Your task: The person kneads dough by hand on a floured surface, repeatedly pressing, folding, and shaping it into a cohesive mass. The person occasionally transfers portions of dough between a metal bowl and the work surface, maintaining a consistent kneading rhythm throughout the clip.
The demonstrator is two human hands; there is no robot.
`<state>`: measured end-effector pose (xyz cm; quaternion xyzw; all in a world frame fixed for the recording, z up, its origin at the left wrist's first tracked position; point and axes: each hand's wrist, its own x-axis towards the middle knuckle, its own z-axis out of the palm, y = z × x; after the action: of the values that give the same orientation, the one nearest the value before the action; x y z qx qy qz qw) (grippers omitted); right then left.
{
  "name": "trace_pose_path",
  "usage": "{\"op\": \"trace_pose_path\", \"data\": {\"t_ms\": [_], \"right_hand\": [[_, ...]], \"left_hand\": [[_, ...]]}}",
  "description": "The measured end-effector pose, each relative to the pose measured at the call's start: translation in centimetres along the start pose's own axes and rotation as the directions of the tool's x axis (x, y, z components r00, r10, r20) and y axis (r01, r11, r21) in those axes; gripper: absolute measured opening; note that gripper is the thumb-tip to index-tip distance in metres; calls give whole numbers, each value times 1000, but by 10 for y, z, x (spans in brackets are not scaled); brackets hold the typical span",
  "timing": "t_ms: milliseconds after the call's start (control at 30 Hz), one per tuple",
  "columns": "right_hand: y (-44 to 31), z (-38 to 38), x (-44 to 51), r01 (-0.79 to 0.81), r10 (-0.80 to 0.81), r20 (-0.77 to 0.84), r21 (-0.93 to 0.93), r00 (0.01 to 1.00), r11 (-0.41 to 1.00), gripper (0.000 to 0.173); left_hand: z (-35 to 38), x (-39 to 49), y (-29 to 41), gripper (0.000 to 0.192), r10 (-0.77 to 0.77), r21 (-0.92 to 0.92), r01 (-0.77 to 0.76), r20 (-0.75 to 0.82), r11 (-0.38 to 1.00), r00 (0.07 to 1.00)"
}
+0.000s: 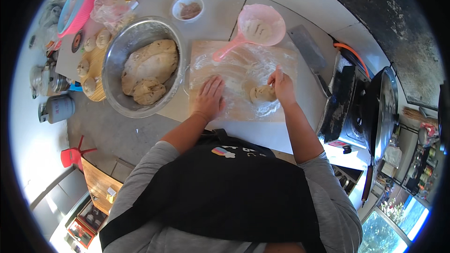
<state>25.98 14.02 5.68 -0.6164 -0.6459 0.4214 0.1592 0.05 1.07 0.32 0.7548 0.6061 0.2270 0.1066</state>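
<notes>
My left hand lies palm down on the left part of a floured wooden board, fingers stretched out and holding nothing. Toward the board's right side, my right hand curls against the right end of a small piece of dough and hides part of it. White flour is smeared around the dough. Left of the board stands a large steel bowl holding a big mass of dough with a smaller lump in front. A pink plastic scoop with flour inside rests its handle over the board's back edge.
A cleaver lies right of the board, beside a gas stove and a lidded wok. Behind sits a white bowl of brownish powder. Several dough balls rest on a slatted mat, near a pink basket.
</notes>
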Motion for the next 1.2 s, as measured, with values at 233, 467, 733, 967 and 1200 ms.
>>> {"op": "trace_pose_path", "data": {"t_ms": [233,467,733,967,1200], "right_hand": [[-4,43,-50,459,-509,88,-582,856,671,28],[-14,62,-19,616,-492,373,-529,786,584,36],[-18,58,14,106,-144,-73,-382,987,918,53],[-8,5,-20,86,-82,26,-232,996,969,50],[-7,62,-57,462,-507,113,-611,855,643,28]], "left_hand": [[3,-1,5,60,13,26,-13,9,1000,1000],[1,0,8,62,-7,21,6,19,1000,1000],[9,-1,2,62,24,6,-24,12,1000,1000],[8,-5,6,63,-12,-5,12,5,1000,1000],[-1,2,9,62,-3,8,3,24,1000,1000]]}}
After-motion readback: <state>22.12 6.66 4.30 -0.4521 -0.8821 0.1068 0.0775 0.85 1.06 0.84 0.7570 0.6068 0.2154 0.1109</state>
